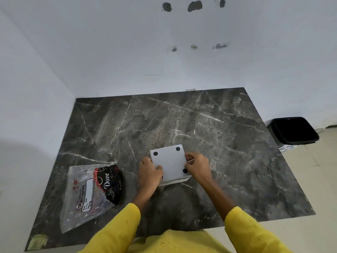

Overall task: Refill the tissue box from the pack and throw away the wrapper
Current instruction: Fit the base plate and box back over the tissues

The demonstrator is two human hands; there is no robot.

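A white square tissue box lies upside down on the dark marble table, its flat base with black rubber feet facing up. My left hand grips the box's left edge. My right hand pinches its right edge with the fingertips. To the left lies the clear plastic wrapper with a black and red "Dove" print; it looks flat and I cannot tell what is inside.
A black waste bin stands on the tiled floor off the table's right side. White walls close the table at the back and left. A greenish patch marks the near-left corner.
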